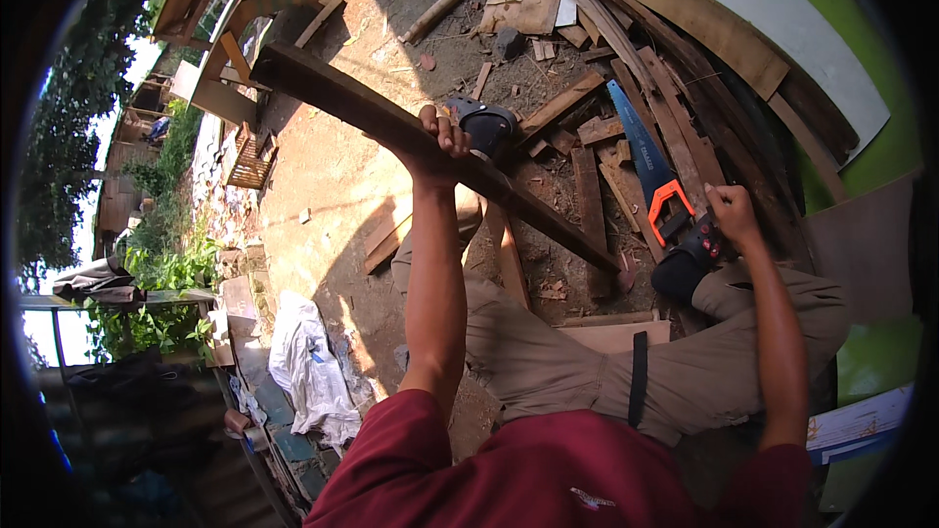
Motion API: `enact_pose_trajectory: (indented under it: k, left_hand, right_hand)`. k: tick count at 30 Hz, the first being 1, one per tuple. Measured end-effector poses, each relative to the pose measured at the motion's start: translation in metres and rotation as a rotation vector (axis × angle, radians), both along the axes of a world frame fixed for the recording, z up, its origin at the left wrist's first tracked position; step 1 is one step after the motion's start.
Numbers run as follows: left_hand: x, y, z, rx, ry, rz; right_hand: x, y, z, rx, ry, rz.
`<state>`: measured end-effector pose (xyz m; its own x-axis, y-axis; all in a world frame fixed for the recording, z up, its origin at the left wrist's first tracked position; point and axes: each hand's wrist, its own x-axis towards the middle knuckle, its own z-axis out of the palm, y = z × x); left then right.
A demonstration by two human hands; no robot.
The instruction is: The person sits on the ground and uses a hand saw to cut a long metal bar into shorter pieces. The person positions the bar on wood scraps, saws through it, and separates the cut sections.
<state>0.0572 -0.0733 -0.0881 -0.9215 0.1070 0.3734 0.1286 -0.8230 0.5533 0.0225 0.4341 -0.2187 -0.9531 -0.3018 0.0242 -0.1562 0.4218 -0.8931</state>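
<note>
My left hand [440, 149] is closed around a long dark wooden beam [342, 98], its fingers curled over the upper edge. The beam runs at a slant from the upper left down to the wood scraps near my knees. On the right, my right hand [734, 212] is closed at the near end of a reddish-brown plank [679, 122], part of the pile. Just left of that plank lies a handsaw with a blue blade [638, 142] and an orange and black handle [671, 211], close to my shoe [702, 241].
Stacked boards [724, 29] fill the upper right, beside a green and white panel [802, 29]. Short offcuts [590, 186] litter the ground between my feet. A wooden frame [254, 15] stands at the far left; a white cloth [311, 372] lies at the near left.
</note>
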Motion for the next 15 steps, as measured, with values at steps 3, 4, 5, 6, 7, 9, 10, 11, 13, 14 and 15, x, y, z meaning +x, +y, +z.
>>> enact_pose_trajectory:
  k: [3, 4, 5, 6, 7, 9, 10, 11, 13, 14, 15]
  left_hand:
    - [0.003, 0.0, 0.008, -0.019, 0.255, -0.082]
    - [0.004, 0.001, 0.015, -0.057, 0.323, -0.125]
    - [0.006, 0.005, 0.015, -0.025, 0.351, -0.143]
    - [0.008, 0.008, 0.017, 0.007, 0.378, -0.163]
    - [0.009, 0.01, 0.019, 0.053, 0.369, -0.136]
    - [0.012, 0.015, 0.019, 0.123, 0.377, -0.12]
    - [0.013, 0.018, 0.02, 0.158, 0.377, -0.117]
    - [0.017, 0.023, 0.022, 0.197, 0.338, -0.102]
    - [0.023, 0.035, 0.016, 0.274, 0.29, -0.049]
    - [0.024, 0.034, 0.012, 0.261, 0.337, -0.086]
    - [0.03, 0.041, 0.01, 0.324, 0.27, -0.065]
  right_hand:
    - [0.007, -0.001, 0.001, 0.056, -0.096, 0.058]
    - [0.005, -0.008, 0.001, 0.049, -0.074, 0.078]
    - [0.007, -0.004, 0.001, 0.063, -0.058, 0.095]
    - [0.009, 0.0, 0.002, 0.077, -0.043, 0.11]
    - [0.004, -0.001, -0.006, 0.101, -0.034, 0.116]
    - [0.003, -0.001, -0.009, 0.096, -0.077, 0.12]
    - [0.002, -0.002, -0.008, 0.092, -0.099, 0.12]
    - [0.002, -0.006, -0.003, 0.081, -0.119, 0.098]
    - [0.005, -0.006, 0.003, 0.106, -0.163, 0.043]
    - [0.001, -0.005, 0.0, 0.127, -0.172, 0.014]
    - [-0.004, 0.002, -0.012, 0.156, -0.157, 0.008]
